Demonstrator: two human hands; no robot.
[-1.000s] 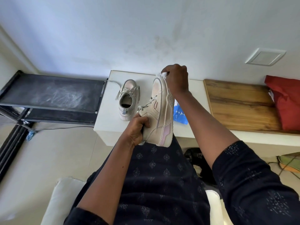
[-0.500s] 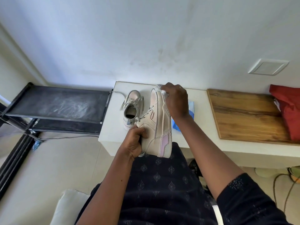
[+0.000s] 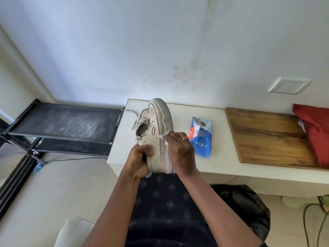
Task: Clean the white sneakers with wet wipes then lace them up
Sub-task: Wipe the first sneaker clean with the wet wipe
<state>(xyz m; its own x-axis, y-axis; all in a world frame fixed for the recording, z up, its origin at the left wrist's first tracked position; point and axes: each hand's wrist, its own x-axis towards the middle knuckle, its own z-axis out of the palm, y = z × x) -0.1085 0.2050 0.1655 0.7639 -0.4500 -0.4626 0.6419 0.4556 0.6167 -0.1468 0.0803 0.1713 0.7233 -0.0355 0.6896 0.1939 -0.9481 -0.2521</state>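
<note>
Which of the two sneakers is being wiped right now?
The nearer sneaker, tipped on its side. The left hand grips its heel end and the right hand presses a wipe to it. The other sneaker sits behind on the table.

This looks like a room in a home, perhaps an entryway corner. A low white built-in counter [image 3: 222, 168] runs along a plain, scuffed white wall [image 3: 142, 50], with a brown wood-grain panel [image 3: 267, 136] set into its top. Beside it stands a black metal-framed shoe rack with fabric shelves [image 3: 71, 122]. A red cloth bag [image 3: 316, 132] and pale floor tiles [image 3: 53, 175] suit a household.
</note>
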